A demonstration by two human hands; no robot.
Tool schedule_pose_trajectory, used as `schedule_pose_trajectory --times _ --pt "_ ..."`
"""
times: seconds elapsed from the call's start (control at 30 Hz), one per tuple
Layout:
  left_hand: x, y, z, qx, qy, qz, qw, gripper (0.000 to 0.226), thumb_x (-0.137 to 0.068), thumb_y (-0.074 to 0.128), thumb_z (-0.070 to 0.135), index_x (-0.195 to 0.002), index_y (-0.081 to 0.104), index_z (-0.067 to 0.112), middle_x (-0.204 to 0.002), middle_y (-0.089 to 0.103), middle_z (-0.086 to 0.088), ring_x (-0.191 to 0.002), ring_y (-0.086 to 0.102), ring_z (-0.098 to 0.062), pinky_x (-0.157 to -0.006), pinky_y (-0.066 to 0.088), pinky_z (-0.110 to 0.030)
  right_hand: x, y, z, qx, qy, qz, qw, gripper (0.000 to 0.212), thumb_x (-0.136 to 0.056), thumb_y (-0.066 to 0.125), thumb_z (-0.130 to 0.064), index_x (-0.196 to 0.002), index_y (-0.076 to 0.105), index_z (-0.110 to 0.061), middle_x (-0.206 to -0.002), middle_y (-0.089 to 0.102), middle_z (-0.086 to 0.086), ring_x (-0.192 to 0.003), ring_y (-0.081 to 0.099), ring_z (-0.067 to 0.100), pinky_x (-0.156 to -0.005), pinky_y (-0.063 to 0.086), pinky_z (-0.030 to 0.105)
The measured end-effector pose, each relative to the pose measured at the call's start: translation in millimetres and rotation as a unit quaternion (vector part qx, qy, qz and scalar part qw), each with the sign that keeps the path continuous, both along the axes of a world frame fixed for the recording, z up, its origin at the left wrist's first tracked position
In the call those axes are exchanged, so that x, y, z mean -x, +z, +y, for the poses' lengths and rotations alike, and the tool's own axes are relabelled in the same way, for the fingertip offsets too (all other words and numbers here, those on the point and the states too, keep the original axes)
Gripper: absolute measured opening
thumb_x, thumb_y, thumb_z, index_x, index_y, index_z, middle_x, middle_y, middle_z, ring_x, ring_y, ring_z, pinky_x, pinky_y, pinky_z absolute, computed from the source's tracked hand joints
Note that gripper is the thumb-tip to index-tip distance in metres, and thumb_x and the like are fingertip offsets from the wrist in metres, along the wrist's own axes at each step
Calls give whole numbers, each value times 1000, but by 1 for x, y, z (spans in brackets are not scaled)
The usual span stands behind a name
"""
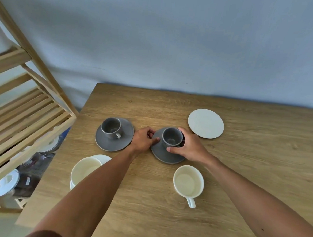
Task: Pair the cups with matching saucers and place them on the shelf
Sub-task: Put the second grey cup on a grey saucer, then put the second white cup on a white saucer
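1. Grey cup (172,138) is sitting on its grey saucer (165,155) mid-bench — the right hand (190,147) is wrapping around the cup, the left hand (143,139) is pinching the saucer's left rim.
2. Just left, a second grey cup (111,127) is resting on a matching saucer (112,143).
3. Nearer, a cream cup (188,182) is standing alone on the bench (249,168) — a bare cream saucer (206,123) is lying beyond the right hand.
4. A wooden shelf (25,115) is standing at the left.

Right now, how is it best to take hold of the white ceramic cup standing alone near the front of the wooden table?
Grip the white ceramic cup by its handle, coming from the near side. It stands upright, with the handle pointing toward the person and nothing blocking it. The right hand, now on the grey cup, is closer.
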State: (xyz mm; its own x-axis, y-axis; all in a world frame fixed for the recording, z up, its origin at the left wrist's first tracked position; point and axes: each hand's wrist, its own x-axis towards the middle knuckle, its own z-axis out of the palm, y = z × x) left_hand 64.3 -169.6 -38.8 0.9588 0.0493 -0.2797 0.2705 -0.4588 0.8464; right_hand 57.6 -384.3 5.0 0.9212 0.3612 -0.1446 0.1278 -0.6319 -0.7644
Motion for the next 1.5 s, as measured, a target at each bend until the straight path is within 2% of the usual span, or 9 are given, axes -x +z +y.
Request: schedule_pose_trajectory --times 0.33,0.43,0.57,0.77,1.03,1.23,1.33,1.4,1.5 --pt "-2 -1 1 -16 -12 -3 1000 29 -78 79 27 -101 65 16 -88 65 0 -80 59 -12 -79 54 -32 6 1 2 -2 -10 11 1000 78 -64 89 -44 -129 49 -28 -118 58 -19 -106 56 -1 -88 45 22" --pt "-3 2 4 -30 -33 5 999 32 -78 79 31 -101 64 14 -93 67 -4 -85 62 -17 -80 55 -33 11 6 -5 -4 -21 32 999 100 -63 89 -49 -145 37 -21 -128 53 -14 -117 50 5 -95 40 22" --pt "-10 11 6 -49 -41 1 998 34 -78 80 27 -103 64 11 -93 67 -4 -86 62 -16 -81 55 -29 18 10 -23 -10 -51 57 997 122 -54 86 -65 -153 26 -25 -151 45 -3 -136 44 12 -110 40 35" --pt "-39 35 -4 -75 -83 0 994 30 -84 73 28 -108 63 14 -95 64 2 -87 59 -11 -67 43 -17 40 22 -57 -34 -106 67 991 120 -52 84 -68 -152 30 -29 -151 45 -5 -137 42 9 -112 39 36" --pt "-92 48 -49 -104 -157 -24 982 37 -80 78 29 -110 62 15 -98 63 -1 -83 56 -10 -63 39 -18 96 19 -72 -25 -162 74 984 114 -57 84 -65 -151 33 -27 -147 49 -6 -132 44 2 -111 37 27" --pt "-120 40 -87 -122 -210 -5 970 48 -79 78 33 -119 59 15 -103 60 -4 -96 56 -18 -82 45 -29 139 9 -60 -22 -195 98 976 114 -53 81 -72 -148 35 -31 -144 50 -14 -131 47 2 -110 42 34" --pt "-126 31 -95 -135 -227 12 964 56 -76 79 38 -122 58 15 -111 59 -3 -108 55 -22 -99 48 -38 156 11 -48 -34 -192 97 976 95 -56 87 -62 -135 43 -33 -119 55 -29 -112 52 -9 -95 46 19" --pt "-128 26 -98 -137 -223 7 965 53 -75 80 39 -118 61 15 -118 64 -4 -112 57 -24 -101 48 -40 162 8 -40 -46 -192 88 976 82 -57 90 -55 -124 48 -37 -114 58 -27 -108 55 -9 -89 47 16" --pt "-129 23 -106 -123 -207 1 971 44 -76 80 33 -112 64 13 -115 68 -6 -109 60 -23 -94 49 -33 167 1 -32 -66 -211 69 973 83 -58 91 -49 -127 46 -41 -119 59 -23 -111 56 -4 -90 48 20"
